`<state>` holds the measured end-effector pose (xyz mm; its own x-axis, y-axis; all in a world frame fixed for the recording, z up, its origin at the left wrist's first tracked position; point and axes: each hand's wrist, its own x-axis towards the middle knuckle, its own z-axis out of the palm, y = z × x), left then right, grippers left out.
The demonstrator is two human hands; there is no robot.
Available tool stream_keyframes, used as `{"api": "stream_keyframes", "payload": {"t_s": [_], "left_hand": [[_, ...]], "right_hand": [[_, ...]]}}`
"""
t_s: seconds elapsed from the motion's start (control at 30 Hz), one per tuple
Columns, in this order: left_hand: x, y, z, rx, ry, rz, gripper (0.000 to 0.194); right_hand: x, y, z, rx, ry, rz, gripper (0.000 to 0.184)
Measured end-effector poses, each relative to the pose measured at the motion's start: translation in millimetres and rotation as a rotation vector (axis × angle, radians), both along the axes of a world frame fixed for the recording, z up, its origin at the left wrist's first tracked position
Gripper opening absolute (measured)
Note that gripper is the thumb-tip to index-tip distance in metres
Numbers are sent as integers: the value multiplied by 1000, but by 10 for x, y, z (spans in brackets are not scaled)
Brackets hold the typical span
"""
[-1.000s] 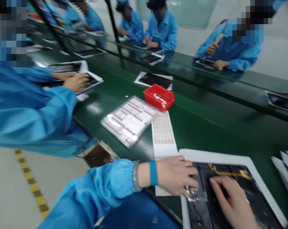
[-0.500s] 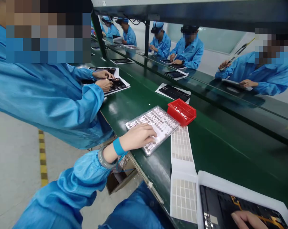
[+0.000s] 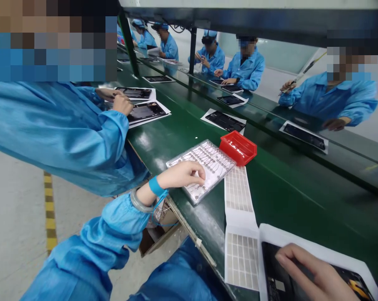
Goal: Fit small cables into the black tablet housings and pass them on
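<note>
My left hand (image 3: 183,174), with a blue band at the wrist, is over a clear plastic tray (image 3: 212,177). Rows of small round parts with thin wires (image 3: 212,156) lie in that tray. Thumb and fingers are pinched together low over its near part; anything between them is too small to make out. At the lower right, my right hand (image 3: 320,271) hovers over a black device housing (image 3: 272,267), hiding much of it. Its thumb and forefinger come together at the tips, and I cannot see what they hold. White paper (image 3: 320,246) lies under the housing.
Sheets of pale rectangular stickers (image 3: 242,255) lie between tray and housing. A red bin (image 3: 239,148) stands behind the tray. To the left, a co-worker's hand (image 3: 123,103) is by another housing (image 3: 148,112). Several people sit across the green bench (image 3: 289,188).
My left hand's fingers have drawn into a pinch and lifted slightly over the tray. My right hand has come further into view, up and left over the housing.
</note>
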<state>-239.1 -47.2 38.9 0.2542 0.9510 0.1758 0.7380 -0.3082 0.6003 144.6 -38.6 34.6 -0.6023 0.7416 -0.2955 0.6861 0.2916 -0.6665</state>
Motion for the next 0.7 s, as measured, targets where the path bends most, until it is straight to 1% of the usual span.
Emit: {"api": "stream_keyframes", "payload": {"t_s": [0.07, 0.1, 0.17, 0.2, 0.27, 0.3, 0.33, 0.37, 0.4, 0.47, 0.6, 0.7], "left_hand": [[86, -80, 40, 66, -72, 106, 12], [169, -132, 46, 117, -118, 145, 14], [394, -254, 19, 258, -217, 182, 16], [520, -319, -15, 340, -257, 171, 16], [751, -445, -115, 504, -241, 164, 16], [840, -500, -174, 562, -209, 155, 17], [905, -545, -230, 610, -175, 159, 18], [944, -581, -279, 644, -146, 161, 19], [960, -605, -316, 667, -125, 169, 19], [939, -626, -350, 678, -96, 188, 17], [837, -588, -299, 606, -56, 162, 13], [807, -515, -268, 595, 3, 129, 20]], "right_hand": [[-349, -31, 98, -105, 71, -17, 41], [-542, -45, 121, -189, 125, -40, 43], [-923, -65, 118, -453, 273, -117, 45], [-1093, -69, 98, -606, 376, -163, 44], [-1361, -62, 45, -873, 592, -235, 40], [-1453, -52, 22, -963, 683, -256, 37], [-1518, -38, 3, -1016, 746, -264, 34], [-1559, -21, -9, -1035, 779, -268, 34], [-1580, 1, -17, -1021, 785, -274, 34], [-1585, 54, -23, -912, 742, -289, 37], [-1552, 176, -25, -565, 574, -309, 39], [-1539, 235, -6, -388, 459, -264, 33]]}}
